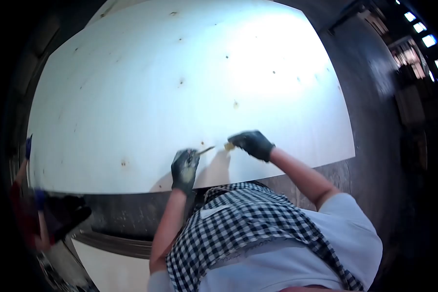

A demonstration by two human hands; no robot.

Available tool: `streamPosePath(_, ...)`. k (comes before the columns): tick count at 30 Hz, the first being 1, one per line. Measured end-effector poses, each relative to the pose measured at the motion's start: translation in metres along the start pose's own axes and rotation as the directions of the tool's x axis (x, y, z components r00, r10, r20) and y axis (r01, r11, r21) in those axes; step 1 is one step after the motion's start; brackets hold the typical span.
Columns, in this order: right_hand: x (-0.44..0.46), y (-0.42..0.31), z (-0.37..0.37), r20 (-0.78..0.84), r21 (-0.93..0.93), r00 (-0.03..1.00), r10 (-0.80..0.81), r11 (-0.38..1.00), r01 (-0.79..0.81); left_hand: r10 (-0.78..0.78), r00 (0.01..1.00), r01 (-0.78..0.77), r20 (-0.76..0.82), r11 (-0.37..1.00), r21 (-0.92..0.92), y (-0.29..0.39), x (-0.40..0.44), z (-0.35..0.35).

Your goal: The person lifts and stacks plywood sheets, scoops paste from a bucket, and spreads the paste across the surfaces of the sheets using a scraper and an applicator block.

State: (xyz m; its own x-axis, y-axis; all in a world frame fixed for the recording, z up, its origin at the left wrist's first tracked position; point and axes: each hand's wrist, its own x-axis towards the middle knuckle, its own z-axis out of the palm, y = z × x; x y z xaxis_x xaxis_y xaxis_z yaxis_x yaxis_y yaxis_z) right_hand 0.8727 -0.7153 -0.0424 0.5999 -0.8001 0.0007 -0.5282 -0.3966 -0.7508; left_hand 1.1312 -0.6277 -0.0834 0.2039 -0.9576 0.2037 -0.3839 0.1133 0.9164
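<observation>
I look out from one camera worn on my head, facing forward and steeply down. The very wide view bends the edges of the pale wood panel (146, 97), which spreads away from me across most of it. My left hand (185, 168) and right hand (253, 144) sit near the middle, at close range; my checkered apron (238, 214) is nearer, at the bottom, and the floor (374, 121) lies farther off at right.

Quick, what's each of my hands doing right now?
Left hand: closed on a thin tool.
Right hand: closed on a small yellowish piece, too blurred to identify.
</observation>
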Motion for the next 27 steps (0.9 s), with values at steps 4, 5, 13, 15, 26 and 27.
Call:
streamPosePath(4, -0.016, -0.016, 0.014, -0.292, 0.362, 0.885, 0.362, 0.898, -0.248, 0.421, 0.885, -0.465, 0.198, 0.815, 0.345, -0.023, 0.128, 0.031)
streamPosePath(5, -0.014, -0.017, 0.012, -0.348, 0.406, 0.851, 0.393, 0.881, -0.241, 0.446, 0.866, -0.5, 0.227, 0.791, 0.353, -0.035, 0.155, 0.052)
streamPosePath(13, 0.1, -0.016, -0.045, -0.431, 0.603, 0.733, 0.527, 0.772, -0.2, 0.575, 0.577, -0.593, 0.58, 0.783, -0.186, -0.045, 0.14, 0.129)
streamPosePath(15, 0.167, -0.001, -0.068, -0.388, 0.541, 0.756, 0.527, 0.794, -0.276, 0.526, 0.401, -0.708, 0.75, 0.698, -0.111, -0.044, 0.098, 0.113)
streamPosePath(26, 0.628, 0.085, -0.138, -0.518, -0.119, 0.851, -0.082, 0.993, 0.023, 0.339, 0.935, -0.209, -0.1, 0.758, 0.617, -0.101, 0.337, -0.047)
streamPosePath(27, 0.661, 0.097, -0.142, -0.459, -0.469, 0.846, -0.273, 0.883, 0.031, 0.322, 0.939, -0.186, -0.124, 0.774, 0.605, -0.097, 0.336, -0.046)
